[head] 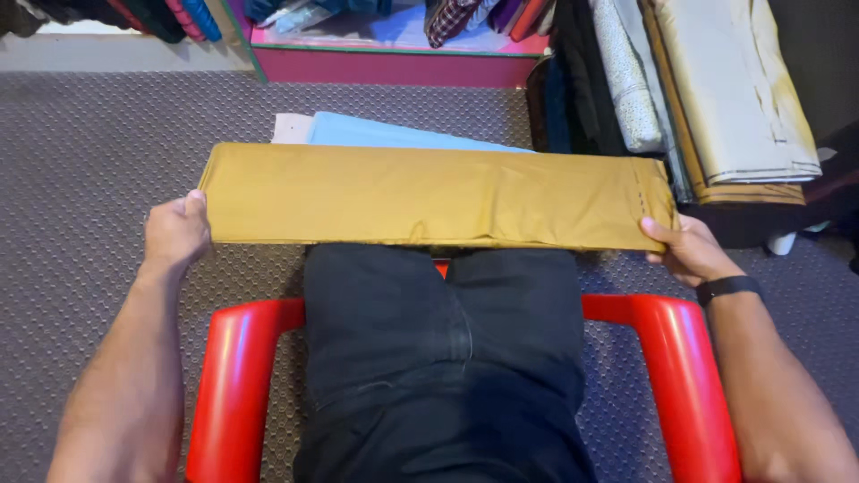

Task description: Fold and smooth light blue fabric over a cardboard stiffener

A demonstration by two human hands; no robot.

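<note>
**Folded mustard cloth held across the lap**

I see the folded mustard-yellow cloth (429, 195) lying lengthwise across the knees, over black trousers (438, 358), with the person seated in a red plastic chair (234, 385). Left hand (176, 231) grips the cloth's left end, fingers (193, 202) closed on the edge. Right hand (687, 250), black wristband (728, 287) on it, pinches the right end; thumb on top, fingers under the fold, closed on it. Just beyond the cloth, a light blue folded piece (394, 136) lies on the grey carpet (98, 152). Pink shelf (394, 64) ahead holds folded fabrics, one checked; contents otherwise too cropped to tell. At right, a stack of cloth bolts (716, 98) in cream, tan and black leans close to the cloth's right end.
</note>
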